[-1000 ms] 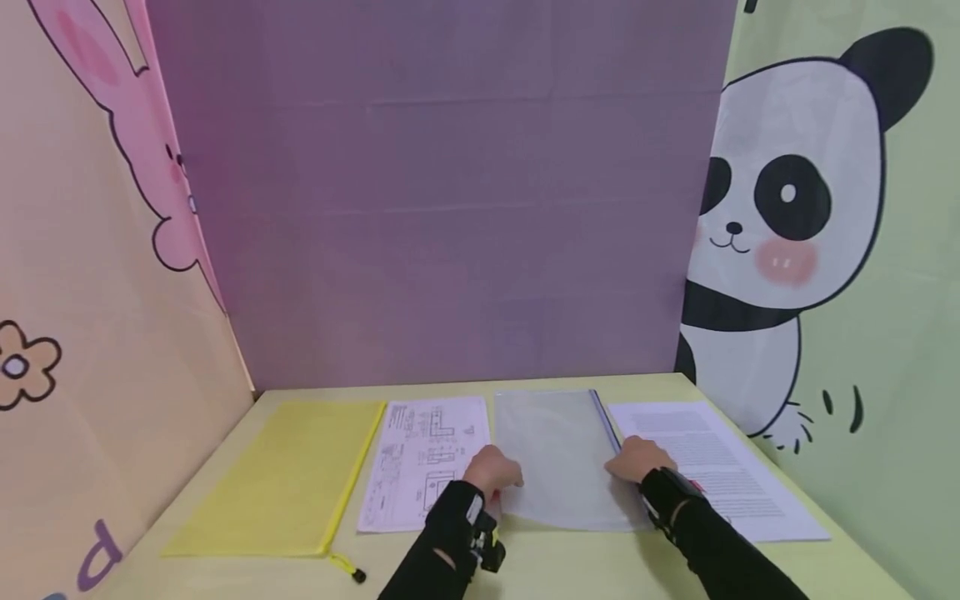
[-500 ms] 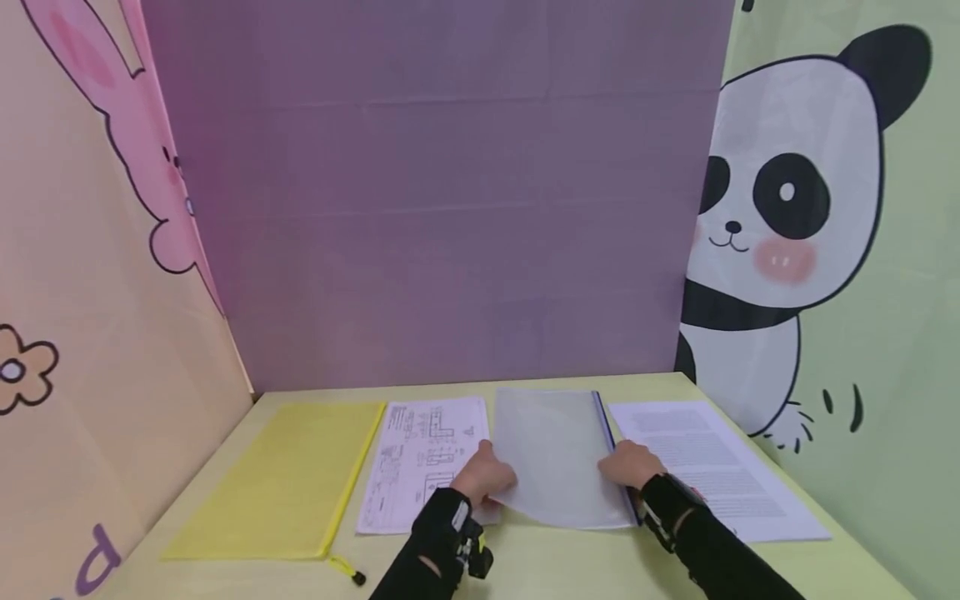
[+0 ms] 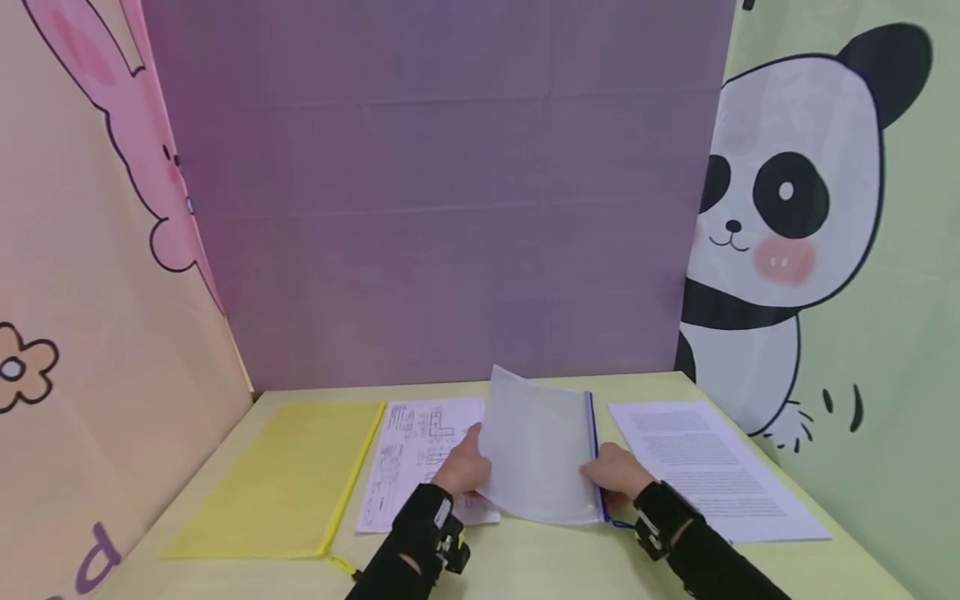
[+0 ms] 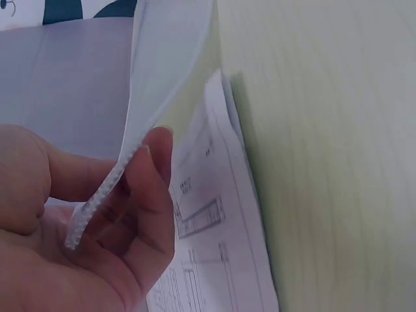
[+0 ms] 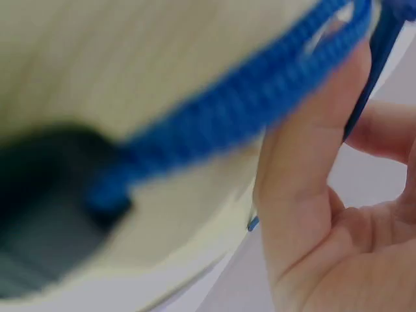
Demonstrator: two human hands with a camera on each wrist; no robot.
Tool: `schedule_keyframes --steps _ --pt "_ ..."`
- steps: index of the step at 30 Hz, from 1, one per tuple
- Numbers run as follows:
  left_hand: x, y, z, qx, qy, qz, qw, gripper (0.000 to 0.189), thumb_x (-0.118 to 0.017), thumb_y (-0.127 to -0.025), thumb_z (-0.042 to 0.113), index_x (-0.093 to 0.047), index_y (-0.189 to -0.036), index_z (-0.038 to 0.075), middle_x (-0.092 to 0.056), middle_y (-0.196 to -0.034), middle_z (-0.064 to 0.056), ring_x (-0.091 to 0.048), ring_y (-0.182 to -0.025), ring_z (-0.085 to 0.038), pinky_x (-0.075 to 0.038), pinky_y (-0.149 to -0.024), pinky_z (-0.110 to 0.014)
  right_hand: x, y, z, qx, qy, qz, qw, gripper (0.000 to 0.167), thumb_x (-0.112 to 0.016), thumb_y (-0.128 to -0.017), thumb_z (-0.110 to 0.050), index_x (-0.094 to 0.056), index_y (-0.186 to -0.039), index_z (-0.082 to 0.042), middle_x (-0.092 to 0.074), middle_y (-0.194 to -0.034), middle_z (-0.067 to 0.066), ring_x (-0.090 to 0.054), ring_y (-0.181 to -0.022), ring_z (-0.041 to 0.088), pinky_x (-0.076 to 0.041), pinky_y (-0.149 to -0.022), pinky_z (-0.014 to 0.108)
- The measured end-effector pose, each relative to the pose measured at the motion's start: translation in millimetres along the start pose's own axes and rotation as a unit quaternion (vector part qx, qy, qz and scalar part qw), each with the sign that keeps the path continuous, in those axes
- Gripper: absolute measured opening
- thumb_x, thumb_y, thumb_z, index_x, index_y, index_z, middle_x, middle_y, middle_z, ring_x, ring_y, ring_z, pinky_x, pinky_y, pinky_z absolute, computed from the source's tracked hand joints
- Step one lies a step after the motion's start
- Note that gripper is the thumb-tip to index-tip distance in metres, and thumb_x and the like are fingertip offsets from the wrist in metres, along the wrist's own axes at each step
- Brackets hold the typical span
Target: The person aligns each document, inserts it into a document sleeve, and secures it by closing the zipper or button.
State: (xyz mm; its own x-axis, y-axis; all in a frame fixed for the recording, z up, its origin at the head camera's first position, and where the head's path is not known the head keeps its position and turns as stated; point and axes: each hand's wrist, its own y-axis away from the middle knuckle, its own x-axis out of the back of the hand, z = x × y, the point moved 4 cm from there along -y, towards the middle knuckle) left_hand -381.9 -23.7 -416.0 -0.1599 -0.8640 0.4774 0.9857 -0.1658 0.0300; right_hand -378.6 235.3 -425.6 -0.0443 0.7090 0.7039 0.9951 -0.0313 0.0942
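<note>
A translucent white zip document pouch point(image 3: 536, 454) is raised off the table in the head view, its far left corner bent upward. My left hand point(image 3: 463, 467) pinches its left edge between thumb and fingers; the left wrist view shows that white pouch edge point(image 4: 140, 140) running through the left hand point(image 4: 140, 214). On the other side, my right hand point(image 3: 621, 475) grips the blue zipper edge point(image 3: 592, 417). A blue pull cord point(image 5: 214, 127) with a dark end piece point(image 5: 52, 214) hangs beside the right hand point(image 5: 312, 175) in the right wrist view.
Sheets with technical drawings point(image 3: 393, 475) lie left of the pouch, partly under my left hand. Farther left is a yellow zip pouch point(image 3: 273, 483). Text-printed paper point(image 3: 750, 492) lies to the right. A purple backdrop point(image 3: 465, 208) rises behind the table point(image 3: 540, 575).
The pouch has come up from the table and shifted slightly left, with its far left corner lifting. Both hands have moved left with it, and the blue cord now shows by the right hand.
</note>
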Motion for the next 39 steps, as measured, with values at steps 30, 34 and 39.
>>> schedule_keyframes --steps 30,34,39 --pt "58.4 1.9 -43.3 0.033 -0.091 0.08 0.9921 0.06 -0.048 -0.094 -0.003 -0.039 -0.153 -0.002 -0.047 -0.149 -0.027 -0.059 -0.115 -0.036 -0.053 -0.085 -0.045 -48 37.7 -44 0.102 -0.068 -0.149 0.9812 0.031 -0.078 -0.084 -0.012 -0.053 -0.097 -0.002 -0.055 -0.06 0.0 -0.034 -0.041 0.006 -0.026 -0.038 0.017" --pt "63.5 2.3 -49.3 0.039 -0.107 0.076 0.9905 0.059 -0.051 -0.094 -0.001 -0.041 -0.152 -0.001 -0.052 -0.144 -0.027 -0.063 -0.095 -0.031 -0.05 -0.054 -0.034 -49 40.1 -49 0.101 -0.004 -0.12 0.9877 0.028 -0.08 -0.083 -0.017 -0.055 -0.083 -0.004 -0.049 -0.057 -0.002 -0.034 -0.041 0.008 -0.026 -0.04 0.019" --pt "71.4 3.7 -52.9 0.032 -0.135 0.082 0.9869 0.057 -0.052 -0.094 0.001 -0.042 -0.15 -0.003 -0.054 -0.14 -0.028 -0.063 -0.095 -0.033 -0.05 -0.051 -0.032 -58 45.3 -54 0.116 0.064 -0.117 0.9842 0.036 -0.077 -0.084 -0.023 -0.058 -0.057 -0.011 -0.047 -0.047 -0.009 -0.036 -0.04 0.005 -0.026 -0.039 0.019"
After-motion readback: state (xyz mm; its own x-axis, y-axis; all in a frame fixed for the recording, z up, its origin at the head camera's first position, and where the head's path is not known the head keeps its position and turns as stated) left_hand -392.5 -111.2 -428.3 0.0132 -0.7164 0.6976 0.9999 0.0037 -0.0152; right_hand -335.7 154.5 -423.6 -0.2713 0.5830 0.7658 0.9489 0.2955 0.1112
